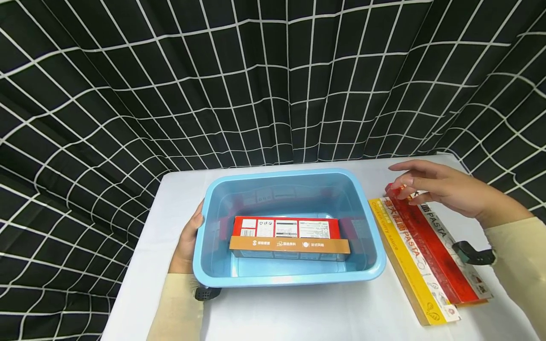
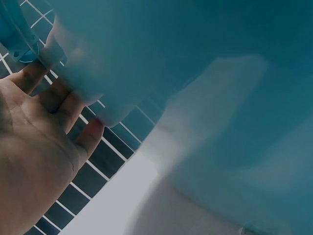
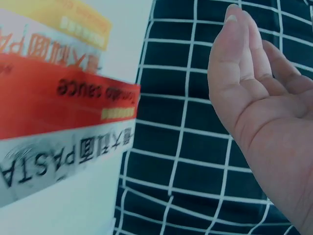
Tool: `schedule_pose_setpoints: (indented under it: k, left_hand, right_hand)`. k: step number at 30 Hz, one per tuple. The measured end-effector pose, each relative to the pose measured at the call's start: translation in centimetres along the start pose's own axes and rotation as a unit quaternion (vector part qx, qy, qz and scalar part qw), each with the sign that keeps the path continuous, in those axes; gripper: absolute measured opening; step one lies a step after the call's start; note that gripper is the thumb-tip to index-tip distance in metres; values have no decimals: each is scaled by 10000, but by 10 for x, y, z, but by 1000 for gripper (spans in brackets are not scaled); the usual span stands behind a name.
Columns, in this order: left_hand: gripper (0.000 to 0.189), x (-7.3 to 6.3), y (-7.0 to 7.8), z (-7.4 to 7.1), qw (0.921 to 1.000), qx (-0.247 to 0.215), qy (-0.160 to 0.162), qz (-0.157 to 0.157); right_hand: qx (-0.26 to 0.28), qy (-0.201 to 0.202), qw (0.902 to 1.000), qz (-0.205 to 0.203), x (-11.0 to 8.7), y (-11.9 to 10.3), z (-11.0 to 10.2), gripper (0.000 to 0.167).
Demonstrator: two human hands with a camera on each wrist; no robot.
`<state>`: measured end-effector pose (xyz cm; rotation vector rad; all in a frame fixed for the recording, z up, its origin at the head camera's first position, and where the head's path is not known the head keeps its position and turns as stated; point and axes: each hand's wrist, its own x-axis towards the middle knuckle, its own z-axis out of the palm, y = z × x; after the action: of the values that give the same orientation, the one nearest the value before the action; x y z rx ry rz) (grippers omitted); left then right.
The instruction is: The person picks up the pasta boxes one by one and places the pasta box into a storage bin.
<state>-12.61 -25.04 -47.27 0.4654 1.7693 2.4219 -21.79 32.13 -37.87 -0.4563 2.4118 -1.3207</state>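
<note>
My left hand [image 1: 189, 237] grips the left end of a light blue plastic bin [image 1: 290, 280], its fingers curved at the rim. In the left wrist view, these fingers [image 2: 88, 137] lie against the translucent wall. Inside the bin show a red carton face [image 1: 286, 228] with white panels and, in front of it, an orange-brown carton edge [image 1: 290, 245]. The right hand [image 1: 443, 187] hovers over the far end of a red tomato sauce pasta box [image 1: 422, 246], fingers loosely spread and holding nothing. A yellow chicken curry sauce pasta box [image 1: 409, 265] lies alongside the red one.
A white table [image 1: 294, 312] carries everything, with the two boxes right of the bin. Behind and at both sides hangs a black curtain [image 1: 273, 85] with a white grid. Each wrist wears a dark strap.
</note>
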Motion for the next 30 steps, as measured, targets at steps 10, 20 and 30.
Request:
schedule_pose_setpoints:
  k: [10,20,30]
  left_hand:
    - [69,2,-1,0,9999,59,-88,72]
    - [71,0,0,1,9999,114,14,40]
    - [70,0,0,-1,10000,-41,-80,1]
  right_hand:
    - [-86,219,9991,346,-14,31,-12,48]
    - [-59,294,9955,898,-21,58,-22,49]
    - [-211,328,9931,1103,-30,76,-25,58]
